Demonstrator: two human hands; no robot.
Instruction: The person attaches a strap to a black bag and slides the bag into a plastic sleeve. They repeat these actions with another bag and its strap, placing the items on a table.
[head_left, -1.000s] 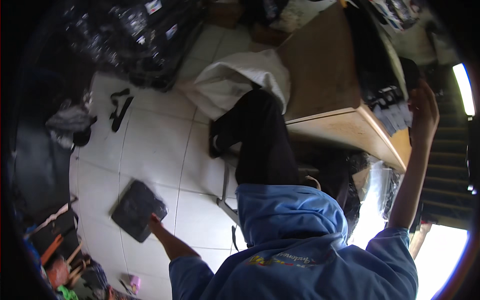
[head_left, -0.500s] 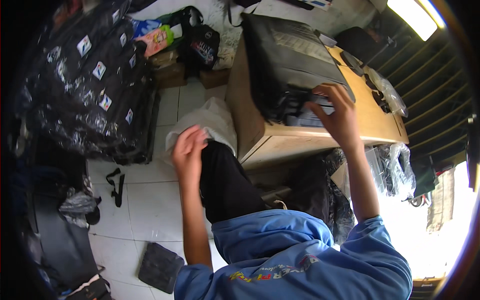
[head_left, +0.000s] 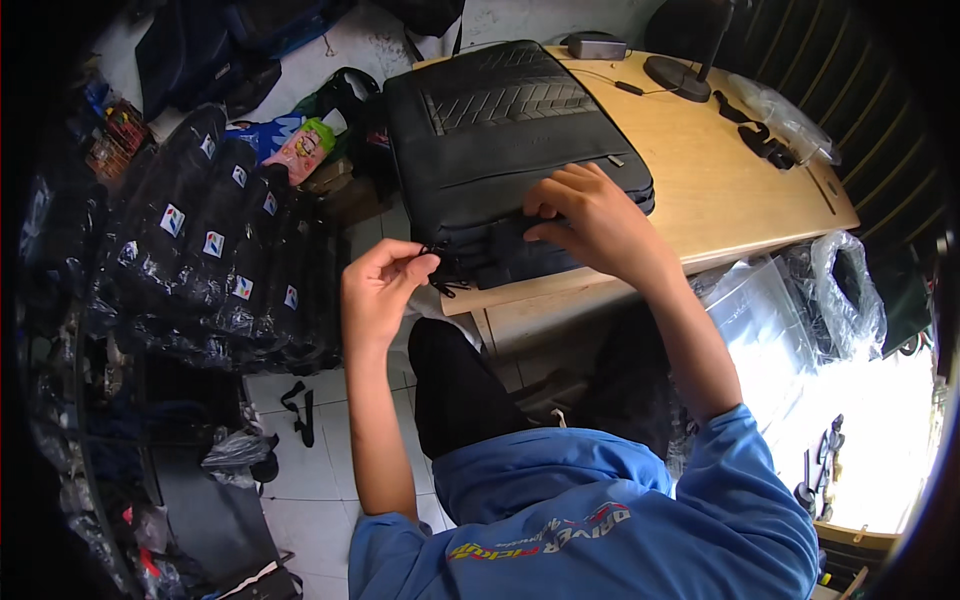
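A black laptop-style bag [head_left: 520, 150] lies flat on the wooden table, its patterned panel toward the far side and a zipped pocket across its front. My left hand [head_left: 385, 285] is closed at the bag's near left corner, thumb and forefinger pinching a small bunch of black zip pulls [head_left: 450, 285] that dangle by the table edge. Over the near side of the bag hovers my right hand [head_left: 595, 220], fingers curled and thumb apart, with nothing visible between them. Whether its fingertips touch the bag, I cannot tell.
The wooden table [head_left: 720, 200] carries a lamp base [head_left: 680, 78], a small grey box [head_left: 597, 46] and black straps [head_left: 765, 145]. Plastic-wrapped black bags [head_left: 190, 250] are stacked at left. Clear plastic [head_left: 760, 315] hangs at the table's right front. A black strap [head_left: 303, 412] lies on the tiled floor.
The bag now lies flatter and farther left on the table. My left hand has risen to its corner and pinches the zip pulls. My right hand has moved left. The view has shifted.
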